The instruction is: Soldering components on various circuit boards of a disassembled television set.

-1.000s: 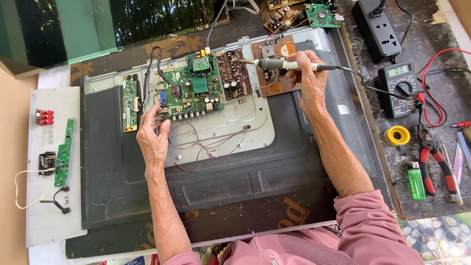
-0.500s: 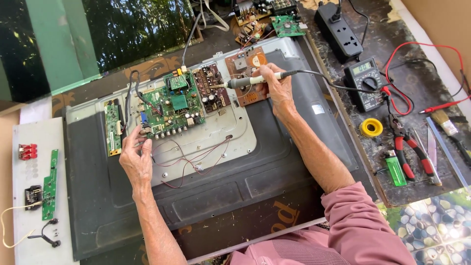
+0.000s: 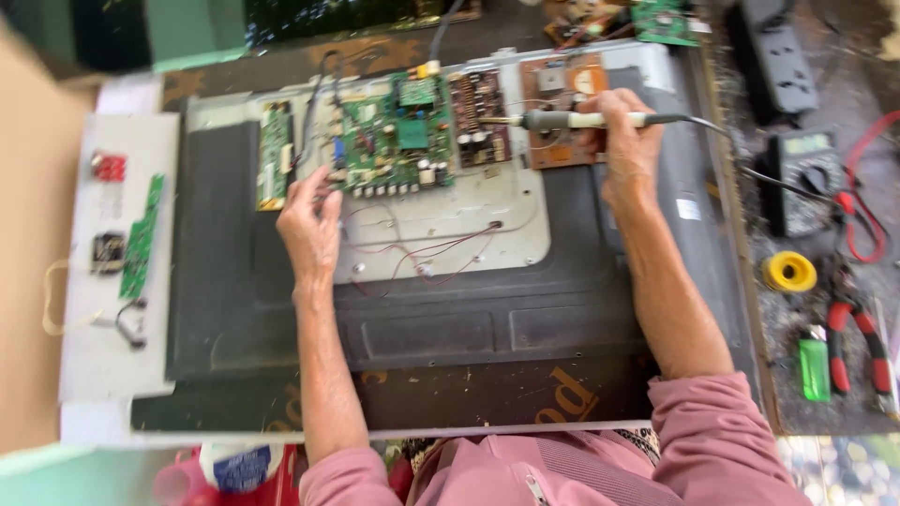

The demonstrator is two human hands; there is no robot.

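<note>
the person leans over the open back of a flat television [image 3: 281,309] that lies face down on the bench. the right hand [image 3: 626,150] has its fingers closed around the pale handle of a soldering iron [image 3: 572,119], and the metal tip points left, just beside the brown power board [image 3: 562,108] and close to the small dark board [image 3: 480,105] next to it. the left hand [image 3: 307,220] rests on the metal plate below the green main board [image 3: 398,136]; its fingers are a little apart and bent, with the tips touching the lower left edge of that board. it grips nothing.

to do this step well, i think the left hand should press firmly so the board does not shift, and the iron should be held low and steady, touching only one joint. the cord [image 3: 741,155] of the iron runs to the right, so it should stay loose and away from the thin red wires [image 3: 441,253].

about labels and packages: a small white rectangular sticker [image 3: 687,208] sits on the dark cover right of the right wrist, but its print is too blurred to tell. orange letters [image 3: 562,398] lie on the dark surface under the near edge of the television. a green lighter [image 3: 814,368] stands on the bench at the right, below a yellow roll of solder [image 3: 789,272]. a white bottle with a blue label [image 3: 239,464] is at the bottom left.
</note>
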